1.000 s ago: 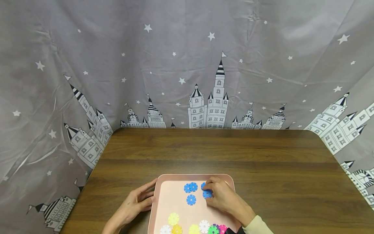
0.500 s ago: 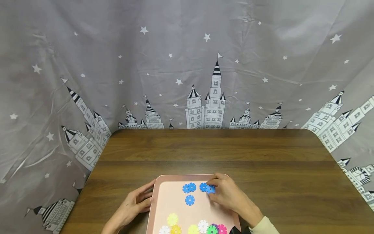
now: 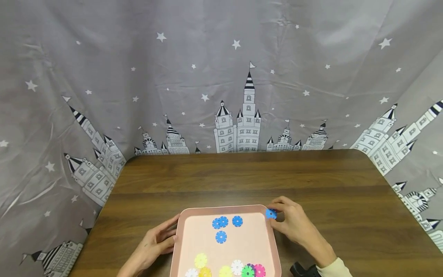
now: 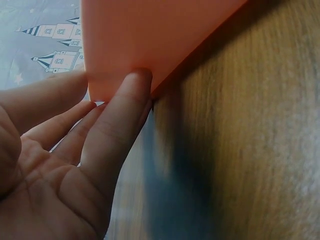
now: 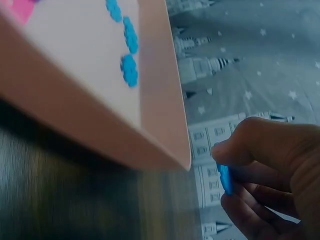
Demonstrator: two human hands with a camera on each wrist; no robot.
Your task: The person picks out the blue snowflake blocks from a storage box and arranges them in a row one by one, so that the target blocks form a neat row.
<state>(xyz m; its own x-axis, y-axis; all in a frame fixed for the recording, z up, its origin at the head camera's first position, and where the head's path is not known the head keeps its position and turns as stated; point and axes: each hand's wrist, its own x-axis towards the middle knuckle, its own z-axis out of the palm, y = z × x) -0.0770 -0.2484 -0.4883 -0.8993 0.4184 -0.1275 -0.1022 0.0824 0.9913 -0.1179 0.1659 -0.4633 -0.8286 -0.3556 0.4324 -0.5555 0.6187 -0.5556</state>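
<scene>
A thin blue notched disc (image 3: 271,214) is pinched between the thumb and fingers of my right hand (image 3: 297,223), at the far right corner of the pink tray (image 3: 175,246). In the right wrist view, the same blue disc (image 5: 225,177) shows edge-on, outside the tray wall. My left hand (image 3: 152,240) touches the tray's left side with its fingertips; in the left wrist view the thumb (image 4: 131,92) lies flat against the outer wall. Inside the tray are an overlapping blue pair (image 3: 220,222), a single blue disc (image 3: 237,221) and another blue disc (image 3: 221,237) below.
Along the tray's near part lie yellow discs (image 3: 200,261), white discs (image 3: 237,267), an orange disc (image 3: 205,272), a green disc (image 3: 247,271), a pink disc (image 3: 259,270) and a purple one partly covered. The wooden table (image 3: 311,181) ends at a grey castle-print curtain (image 3: 194,46).
My right hand has picked a blue disc off another blue disc in the tray and carried it right, to the tray's far right corner. My left hand stays at the tray's left side.
</scene>
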